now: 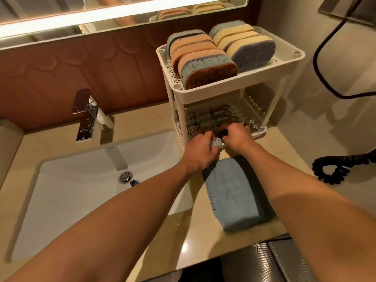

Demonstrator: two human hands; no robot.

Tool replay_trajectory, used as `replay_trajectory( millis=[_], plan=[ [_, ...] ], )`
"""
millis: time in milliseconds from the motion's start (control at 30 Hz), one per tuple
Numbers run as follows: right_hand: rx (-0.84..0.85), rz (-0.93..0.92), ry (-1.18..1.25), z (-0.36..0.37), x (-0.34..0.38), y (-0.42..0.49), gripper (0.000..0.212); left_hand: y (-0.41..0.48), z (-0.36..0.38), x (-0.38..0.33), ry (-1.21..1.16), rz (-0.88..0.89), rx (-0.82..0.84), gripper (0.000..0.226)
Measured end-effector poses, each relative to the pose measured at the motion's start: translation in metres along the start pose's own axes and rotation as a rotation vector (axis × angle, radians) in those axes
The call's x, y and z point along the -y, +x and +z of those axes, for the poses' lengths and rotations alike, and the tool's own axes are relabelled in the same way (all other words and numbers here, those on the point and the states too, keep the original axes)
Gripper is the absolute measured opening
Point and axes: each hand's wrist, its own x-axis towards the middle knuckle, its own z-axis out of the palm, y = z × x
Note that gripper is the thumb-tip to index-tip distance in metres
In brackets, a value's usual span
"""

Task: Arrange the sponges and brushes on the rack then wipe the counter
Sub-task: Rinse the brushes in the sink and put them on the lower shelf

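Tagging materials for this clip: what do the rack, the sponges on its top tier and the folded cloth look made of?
Rack: glossy white moulded plastic, perforated trays. Sponges: porous foam, coarser scouring layers. Cloth: soft blue fabric, likely microfibre; stitched hem.

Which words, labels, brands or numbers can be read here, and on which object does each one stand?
None can be read.
The sponges, the white rack, the folded blue towel and the faucet show no text.
A tiny mark on the sink's rear wall is too small to read.
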Motion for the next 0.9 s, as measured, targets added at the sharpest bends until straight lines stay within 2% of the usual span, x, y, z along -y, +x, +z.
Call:
replay_trajectory(
  millis=[133, 233, 367, 633, 767, 900],
  plan=[
    [0.034, 0.028, 0.198, 0.001, -0.004, -0.002, 0.032, -0.001, -0.001, 0.001, -0.002, -0.001, 0.027, 0.020],
    [0.038, 0.039, 0.206, 0.000, -0.005, -0.003, 0.023, -0.001, -0.002, 0.001, -0.002, -0.001, 0.034, 0.020],
    [0.040, 0.017, 0.202, 0.000, -0.003, -0.010, 0.025, 0.001, -0.003, 0.001, -0.017, -0.030, 0.054, 0.020],
    [-0.030, 0.039, 0.335, -0.013, -0.004, -0.027, 0.014, 0.015, -0.008, -0.019, -0.245, -0.218, -0.005, 0.024],
    [-0.080, 0.002, 0.349, -0.022, -0.004, -0.037, 0.012, 0.023, -0.010, -0.031, -0.261, -0.286, 0.018, 0.030],
    [-0.013, -0.006, 0.470, -0.027, -0.003, -0.045, 0.010, 0.030, -0.011, -0.038, -0.234, -0.368, 0.038, 0.039]
  ],
)
